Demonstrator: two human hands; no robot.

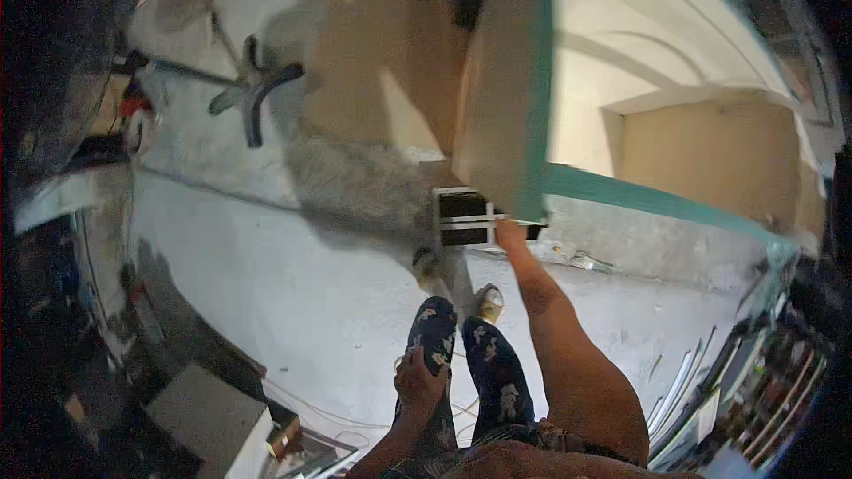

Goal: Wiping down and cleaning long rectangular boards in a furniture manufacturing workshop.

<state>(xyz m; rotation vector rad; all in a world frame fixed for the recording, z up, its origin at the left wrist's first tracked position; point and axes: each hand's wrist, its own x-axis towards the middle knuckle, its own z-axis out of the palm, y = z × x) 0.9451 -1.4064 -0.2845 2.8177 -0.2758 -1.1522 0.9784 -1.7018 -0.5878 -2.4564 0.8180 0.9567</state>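
My right arm reaches forward, and my right hand (508, 235) is closed at the edge of a black rectangular piece with white bars (466, 205). What kind of thing it is, I cannot make out. Right beside it stands a tall brown panel with a green edge (508, 89), its lower end close to my right hand. My left hand (420, 381) rests on my left thigh over dark patterned trousers (433, 328); nothing shows in it, and its fingers look loosely laid on the cloth.
A dark star-shaped stand base (255, 87) is on the floor at the far left. To the right is a pale recess with a green border (657, 193). A box (209, 417) lies near left, with thin cables beside it. Long rods and strips (688, 390) lean near right.
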